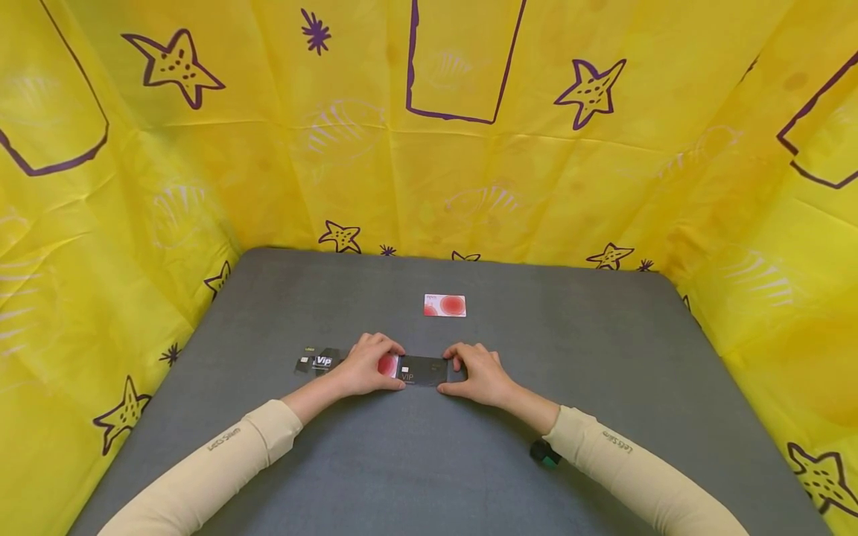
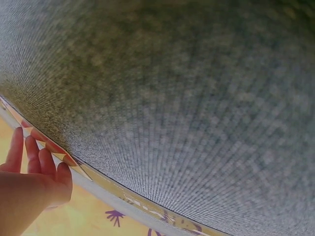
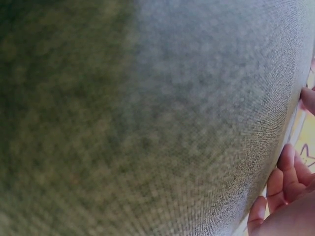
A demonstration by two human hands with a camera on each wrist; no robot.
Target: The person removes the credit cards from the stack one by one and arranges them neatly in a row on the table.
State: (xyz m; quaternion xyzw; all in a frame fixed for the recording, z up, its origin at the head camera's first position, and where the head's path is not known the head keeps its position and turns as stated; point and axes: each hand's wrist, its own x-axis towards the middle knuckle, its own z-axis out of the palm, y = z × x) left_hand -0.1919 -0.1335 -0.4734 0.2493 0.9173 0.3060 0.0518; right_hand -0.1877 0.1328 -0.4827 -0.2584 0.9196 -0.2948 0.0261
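Observation:
A black VIP card [image 1: 424, 370] lies flat between my two hands. My left hand [image 1: 365, 365] has its thumb and forefinger at the card's left corners, pinching it across the long edges. Between that thumb and forefinger a red-and-white card [image 1: 388, 365] shows, partly covered by the hand. In the left wrist view, the fingers [image 2: 47, 155] lie along the red-patterned card [image 2: 53, 146]. My right hand [image 1: 481, 374] grips the right end of the black card, thumb on the near edge, forefinger on the far edge. The right wrist view shows its curled fingers [image 3: 278, 189] low at the table surface.
Dark cards with a Vip mark [image 1: 320, 361] lie left of my left hand, in line with the others. Farther back lies another red-and-white card [image 1: 445, 305]. The grey table [image 1: 429, 461] is enclosed by yellow patterned cloth [image 1: 375, 171] behind and at both sides.

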